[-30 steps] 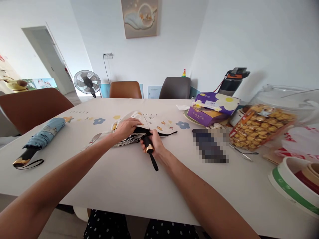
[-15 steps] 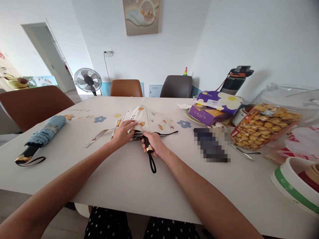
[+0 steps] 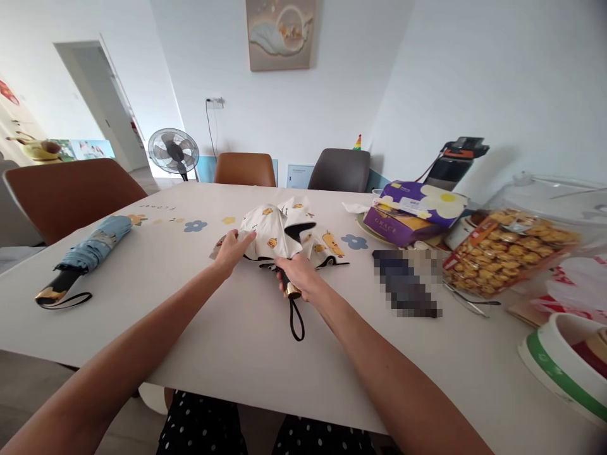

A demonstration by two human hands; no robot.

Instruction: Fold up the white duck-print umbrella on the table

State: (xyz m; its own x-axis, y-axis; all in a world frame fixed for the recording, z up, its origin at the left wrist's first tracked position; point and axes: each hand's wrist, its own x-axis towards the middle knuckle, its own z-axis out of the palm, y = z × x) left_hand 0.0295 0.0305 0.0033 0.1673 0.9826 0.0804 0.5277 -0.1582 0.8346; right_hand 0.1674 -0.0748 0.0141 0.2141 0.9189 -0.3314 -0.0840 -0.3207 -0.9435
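Gripping: right hand (image 3: 300, 276) is closed around the umbrella (image 3: 284, 235) handle, strap dangling toward 6 o'clock.
Left hand (image 3: 232, 249): pinches the canopy edge at 9 o'clock.
Umbrella: mid-table (image 3: 227, 335), canopy loose and bunched toward 12 o'clock.
Advice: likely best to keep the handle steady and gather panels evenly, flaps one way.
Blue umbrella (image 3: 85, 256): far at 9 o'clock, folded.

This is a home dining room: a long white table (image 3: 227, 341) with flower prints stands among padded chairs (image 3: 245, 169), snack bags (image 3: 507, 249) (and a purple box (image 3: 412, 212)) crowd one end, a framed picture (image 3: 281, 33) hangs above, and a standing fan (image 3: 173, 151) waits near the doorway (image 3: 102, 104).
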